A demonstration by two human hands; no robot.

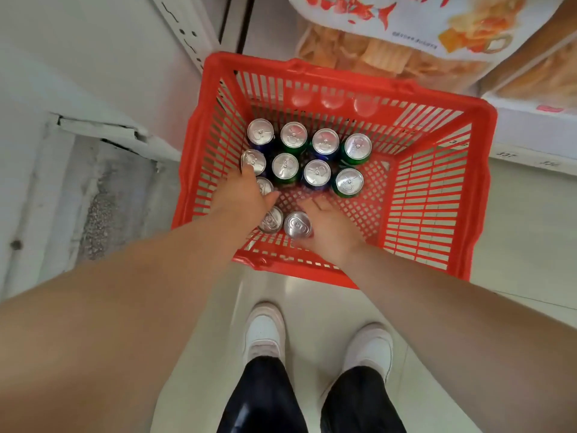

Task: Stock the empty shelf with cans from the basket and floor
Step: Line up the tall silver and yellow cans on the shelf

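Red basket [437, 195] of upright cans [317, 173] on the floor [312, 303].
Left hand [242, 195] lies over a near-left can [264, 185], right hand [327, 229] touches the nearest can [298, 225]; whether either grips is unclear.

Floor [321, 304]: pale glossy tile. A red plastic basket [484, 182] stands directly on it. The left shoe [265, 329] and right shoe [371, 348], both white, stand just behind the basket's near rim. Cracked grey strip [103, 195] along the left edge.
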